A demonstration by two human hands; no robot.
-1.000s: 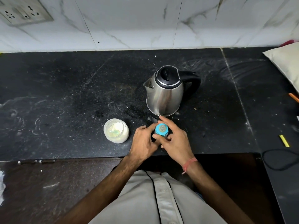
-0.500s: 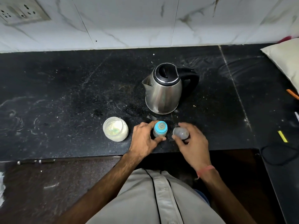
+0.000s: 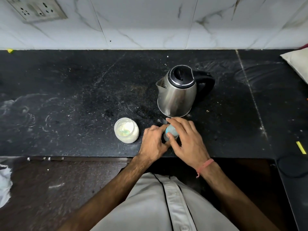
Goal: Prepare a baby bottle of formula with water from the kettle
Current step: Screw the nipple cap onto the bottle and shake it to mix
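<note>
A small baby bottle point(image 3: 170, 132) with a blue collar stands near the front edge of the black counter point(image 3: 80, 90), mostly hidden by both hands. My left hand point(image 3: 152, 141) grips its left side. My right hand point(image 3: 189, 140) is closed over its top, fingers around the collar. I cannot see the clear cap. The steel kettle point(image 3: 176, 99), with black lid and handle, stands just behind the bottle, spout to the left. An open jar of white formula powder point(image 3: 126, 130) with a green scoop inside sits left of my left hand.
A white tiled wall with a socket plate point(image 3: 36, 9) runs along the back. A pillow point(image 3: 298, 64) lies at the right edge. A yellow stick point(image 3: 301, 147) and a black cable point(image 3: 291, 166) lie at front right. The counter's front edge is just under my wrists.
Half a second ago my right hand held the clear cap off to the bottle's right. Now it is back over the bottle's top. My left hand has stayed on the bottle.
</note>
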